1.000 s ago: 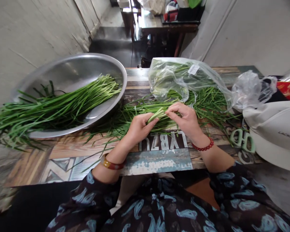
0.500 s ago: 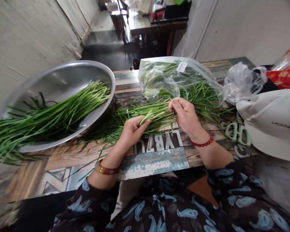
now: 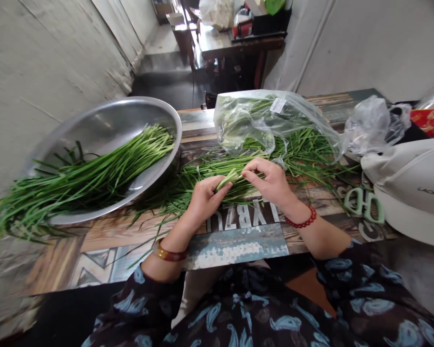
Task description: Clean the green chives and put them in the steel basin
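Observation:
My left hand (image 3: 205, 196) is closed around a small bunch of garlic chives (image 3: 228, 179), pale cut ends poking out past the thumb toward the right. Close beside those ends, my right hand (image 3: 269, 182) has thumb and forefinger pinched together; what lies between the fingertips is too small to make out. Loose garlic chives (image 3: 304, 147) spread over the table behind and under both hands. On the left, a big steel basin (image 3: 104, 115) leans tilted, holding a thick pile of chives (image 3: 130, 166) whose leafy tips hang over its rim.
A clear plastic bag (image 3: 246, 113) with more chives lies at the table's back. To the right are a crumpled plastic bag (image 3: 369, 123), green-handled scissors (image 3: 354, 200) and a light cap (image 3: 412, 188). Behind stands another table (image 3: 217, 43); a wall (image 3: 58, 58) borders the left.
My right hand has moved left and down, from beyond the bunch to right beside its pale ends. My left hand keeps its hold on the chives. The whole view has shifted slightly.

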Demonstrator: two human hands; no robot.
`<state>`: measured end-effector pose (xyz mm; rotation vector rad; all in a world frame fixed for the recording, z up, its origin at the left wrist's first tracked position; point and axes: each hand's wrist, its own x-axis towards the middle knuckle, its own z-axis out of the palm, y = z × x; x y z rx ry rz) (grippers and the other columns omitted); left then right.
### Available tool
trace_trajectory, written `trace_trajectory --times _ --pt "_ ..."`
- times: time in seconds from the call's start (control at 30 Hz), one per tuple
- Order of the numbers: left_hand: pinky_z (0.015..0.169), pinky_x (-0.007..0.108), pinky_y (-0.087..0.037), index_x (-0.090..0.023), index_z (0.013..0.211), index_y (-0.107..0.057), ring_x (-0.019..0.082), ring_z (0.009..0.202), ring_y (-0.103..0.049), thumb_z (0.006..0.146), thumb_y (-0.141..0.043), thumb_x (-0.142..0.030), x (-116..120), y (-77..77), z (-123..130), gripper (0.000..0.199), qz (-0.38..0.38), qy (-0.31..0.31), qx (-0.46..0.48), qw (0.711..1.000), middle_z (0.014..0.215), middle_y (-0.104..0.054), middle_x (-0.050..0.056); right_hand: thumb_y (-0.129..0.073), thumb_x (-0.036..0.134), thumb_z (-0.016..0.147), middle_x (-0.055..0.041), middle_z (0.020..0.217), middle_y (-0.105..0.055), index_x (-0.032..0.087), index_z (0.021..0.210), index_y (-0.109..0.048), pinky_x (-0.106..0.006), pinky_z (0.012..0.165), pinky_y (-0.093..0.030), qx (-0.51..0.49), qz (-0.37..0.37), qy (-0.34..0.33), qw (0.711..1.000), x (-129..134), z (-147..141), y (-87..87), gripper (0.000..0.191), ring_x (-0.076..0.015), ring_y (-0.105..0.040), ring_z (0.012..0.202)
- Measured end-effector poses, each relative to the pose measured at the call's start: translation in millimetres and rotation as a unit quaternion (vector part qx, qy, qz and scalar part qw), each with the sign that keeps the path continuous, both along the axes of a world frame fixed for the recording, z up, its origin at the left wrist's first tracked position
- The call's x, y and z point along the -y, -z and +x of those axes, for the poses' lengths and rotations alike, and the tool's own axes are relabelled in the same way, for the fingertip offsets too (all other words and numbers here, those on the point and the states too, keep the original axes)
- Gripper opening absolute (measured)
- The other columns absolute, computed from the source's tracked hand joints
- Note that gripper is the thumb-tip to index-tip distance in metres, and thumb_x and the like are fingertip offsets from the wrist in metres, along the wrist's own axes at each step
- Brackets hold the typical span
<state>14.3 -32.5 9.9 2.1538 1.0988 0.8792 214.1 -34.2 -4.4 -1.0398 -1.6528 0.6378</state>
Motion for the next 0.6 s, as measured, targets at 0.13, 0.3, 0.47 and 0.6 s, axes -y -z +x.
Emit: trace_trajectory --times 0.13,0.3,0.47,0.6 --pt "0.058 0.022 -0.031 -0.018 0.063 -0.044 0.010 0.058 -0.039 0.092 -0.051 -0.030 1 -0.7 0 0.033 -0.011 0.005 0.015 1.000 0.059 -0.042 -0.004 -0.065 0.036 0.088 0.0007 0.075 -0.060 0.021 0.078 -0.066 -0.028 0.070 -0.042 -0.143 -0.092 -0.016 0.985 1 -9 6.1 0.017 -0.0137 -0.053 0.073" --pt "0.059 0.023 -0.032 -0.017 0.065 -0.047 0.011 0.060 -0.040 0.094 -0.049 -0.035 1 -0.8 2 0.034 -0.039 0.010 0.014 0.999 0.060 -0.043 -0.003 -0.070 0.047 0.082 0.0012 0.079 -0.060 0.022 0.078 -0.065 -0.027 0.075 -0.044 -0.265 -0.174 -0.042 0.947 2 -16 7.8 0.026 -0.0132 -0.052 0.077" --pt "0.059 0.023 -0.034 -0.018 0.063 -0.046 0.011 0.059 -0.042 0.093 -0.050 -0.031 0 0.4 4 0.033 -0.012 0.012 0.007 1.000 0.060 -0.045 -0.003 -0.072 0.051 0.079 0.0011 0.080 -0.059 0.022 0.078 -0.062 -0.027 0.074 -0.046 -0.298 -0.183 -0.055 0.935 -1 -14 6.9 0.030 -0.0125 -0.051 0.075" --pt "0.062 0.024 -0.040 -0.016 0.078 -0.062 0.013 0.065 -0.052 0.096 -0.049 -0.029 0 7.4 0 0.025 0.047 -0.001 -0.027 0.999 0.069 -0.059 0.002 -0.064 0.057 0.083 0.0012 0.076 -0.056 0.023 0.075 -0.055 -0.027 0.069 -0.047 -0.280 -0.163 -0.016 0.946 -6 0 5.6 0.036 -0.0127 -0.051 0.070"
